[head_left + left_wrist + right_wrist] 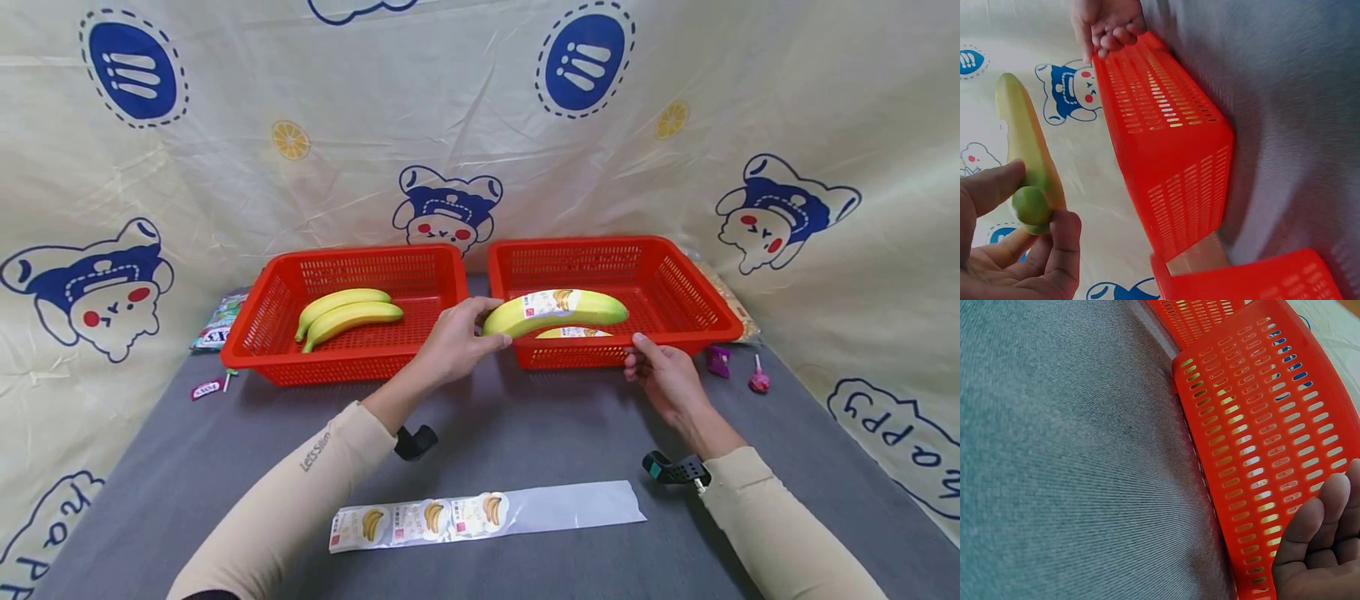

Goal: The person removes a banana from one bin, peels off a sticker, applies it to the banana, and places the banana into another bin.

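My left hand (457, 337) pinches a yellow-green banana (611, 308) by one end, thumb and fingers around it. The banana lies roughly level over the front of the right red basket (693, 321), with a white banana-picture label (551, 302) facing up. Below it, a second labelled banana (573, 332) shows partly inside that basket; the front rim hides the rest. My right hand (667, 379) grips the basket's front rim near its right end, thumb on top and fingers curled outside. In the left wrist view, the banana's rounded end (1030, 205) pokes out between the fingers.
The left red basket (251, 325) holds two bananas (352, 315) without visible labels. A label strip (555, 508) with 3 banana stickers lies in front. Candy packets (718, 361), a lollipop (759, 382) and bags (217, 325) sit beside the baskets. A printed cloth (337, 192) hangs behind.
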`<action>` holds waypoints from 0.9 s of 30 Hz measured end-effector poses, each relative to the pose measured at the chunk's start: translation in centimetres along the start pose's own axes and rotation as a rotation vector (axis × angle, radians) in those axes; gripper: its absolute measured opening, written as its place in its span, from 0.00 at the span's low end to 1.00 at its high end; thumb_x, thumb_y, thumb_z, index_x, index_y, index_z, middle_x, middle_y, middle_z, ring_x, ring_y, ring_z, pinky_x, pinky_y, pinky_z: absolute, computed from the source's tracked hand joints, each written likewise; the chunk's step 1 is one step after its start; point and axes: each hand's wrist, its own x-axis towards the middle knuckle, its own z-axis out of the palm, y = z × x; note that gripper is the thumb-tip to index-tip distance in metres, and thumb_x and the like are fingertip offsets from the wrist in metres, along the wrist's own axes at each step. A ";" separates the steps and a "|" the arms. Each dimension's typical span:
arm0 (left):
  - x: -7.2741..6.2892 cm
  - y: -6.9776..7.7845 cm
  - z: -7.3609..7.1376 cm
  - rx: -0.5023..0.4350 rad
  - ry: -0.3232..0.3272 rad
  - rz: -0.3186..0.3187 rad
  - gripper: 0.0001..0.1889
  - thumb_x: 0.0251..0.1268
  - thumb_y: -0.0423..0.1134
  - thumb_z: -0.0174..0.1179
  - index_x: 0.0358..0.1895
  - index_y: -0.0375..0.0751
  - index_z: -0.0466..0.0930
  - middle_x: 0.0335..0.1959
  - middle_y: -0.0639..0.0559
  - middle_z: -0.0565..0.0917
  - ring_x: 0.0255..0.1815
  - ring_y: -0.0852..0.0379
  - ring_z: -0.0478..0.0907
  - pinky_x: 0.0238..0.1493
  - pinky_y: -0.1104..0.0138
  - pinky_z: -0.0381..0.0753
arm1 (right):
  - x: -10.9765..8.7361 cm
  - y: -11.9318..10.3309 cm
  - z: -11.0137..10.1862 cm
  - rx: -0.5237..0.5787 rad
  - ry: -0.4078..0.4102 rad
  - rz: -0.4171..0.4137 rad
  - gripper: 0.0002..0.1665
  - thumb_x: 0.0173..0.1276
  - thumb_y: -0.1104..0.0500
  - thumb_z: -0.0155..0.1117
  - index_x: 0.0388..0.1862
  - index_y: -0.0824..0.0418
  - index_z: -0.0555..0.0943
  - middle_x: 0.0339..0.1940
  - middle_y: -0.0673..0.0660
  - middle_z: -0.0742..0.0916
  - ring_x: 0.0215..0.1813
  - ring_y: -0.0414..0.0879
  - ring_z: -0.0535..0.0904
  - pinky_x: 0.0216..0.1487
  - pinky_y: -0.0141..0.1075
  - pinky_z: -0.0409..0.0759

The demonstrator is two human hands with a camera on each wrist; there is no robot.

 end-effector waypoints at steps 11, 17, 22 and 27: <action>5.1 1.3 2.9 0.027 0.071 -0.046 0.28 0.60 0.40 0.62 0.65 0.45 0.68 0.59 0.51 0.77 0.49 0.56 0.73 0.53 0.67 0.77 | 0.1 0.2 -0.1 -0.010 -0.009 -0.015 0.16 0.69 0.50 0.56 0.25 0.56 0.83 0.21 0.47 0.84 0.25 0.39 0.77 0.33 0.29 0.78; 7.1 1.7 4.4 0.165 0.097 -0.075 0.27 0.59 0.42 0.63 0.63 0.44 0.70 0.55 0.49 0.78 0.48 0.55 0.73 0.51 0.64 0.77 | 0.1 0.2 -0.1 -0.008 -0.009 -0.016 0.16 0.69 0.50 0.57 0.25 0.55 0.82 0.21 0.47 0.84 0.25 0.39 0.77 0.34 0.29 0.78; 8.1 1.6 5.7 0.266 0.124 -0.150 0.24 0.56 0.44 0.66 0.56 0.45 0.72 0.50 0.51 0.79 0.44 0.57 0.75 0.48 0.65 0.79 | 0.1 0.1 -0.1 -0.019 -0.001 -0.008 0.16 0.69 0.50 0.56 0.26 0.56 0.83 0.21 0.47 0.84 0.25 0.39 0.76 0.34 0.29 0.77; 8.9 1.9 6.5 0.407 0.106 -0.132 0.25 0.54 0.43 0.67 0.55 0.43 0.70 0.49 0.51 0.79 0.43 0.56 0.77 0.51 0.64 0.79 | 0.0 0.1 -0.1 -0.027 0.010 0.002 0.16 0.68 0.49 0.58 0.27 0.56 0.83 0.22 0.47 0.84 0.25 0.39 0.76 0.34 0.29 0.78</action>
